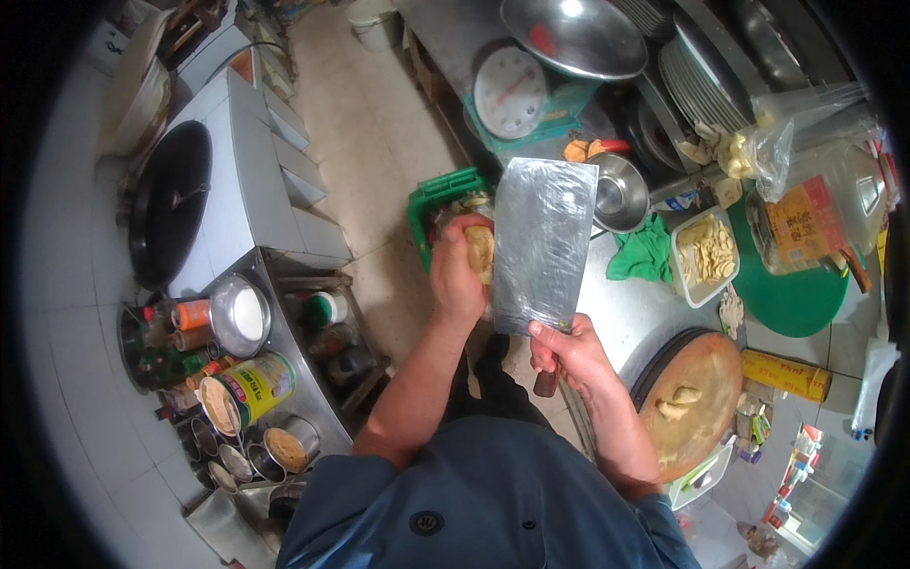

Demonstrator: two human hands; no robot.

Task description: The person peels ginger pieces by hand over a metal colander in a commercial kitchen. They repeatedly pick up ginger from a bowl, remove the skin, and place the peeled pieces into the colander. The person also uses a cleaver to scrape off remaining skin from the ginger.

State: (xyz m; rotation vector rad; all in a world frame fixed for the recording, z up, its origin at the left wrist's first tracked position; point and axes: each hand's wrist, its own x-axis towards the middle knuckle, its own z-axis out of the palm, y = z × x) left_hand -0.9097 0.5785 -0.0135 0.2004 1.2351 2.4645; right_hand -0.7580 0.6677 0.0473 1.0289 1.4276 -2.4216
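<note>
My right hand [569, 355] grips a Chinese cleaver [544, 245] by its dark wooden handle, thumb resting on the base of the broad, scratched blade. In my left hand [456, 277] is a pale yellow root piece [480, 252], probably ginger, held close beside the blade's left edge; whether the two touch I cannot tell. Below and beyond my left hand stands a green plastic basket [444, 186] with mixed contents. On the right, a round wooden chopping block [700, 419] bears a few peeled root pieces [679, 404]. Pale slices [707, 252] fill a white plastic tub [682, 284].
A dial scale [510, 92], a steel bowl [620, 192], a green cloth [640, 249] and a large plastic jug [825, 206] stand along the right-hand counter. To the left are a dark wok [170, 203], a yellow tin [259, 387] and several seasoning pots [288, 448]. Tiled floor [370, 135] lies between.
</note>
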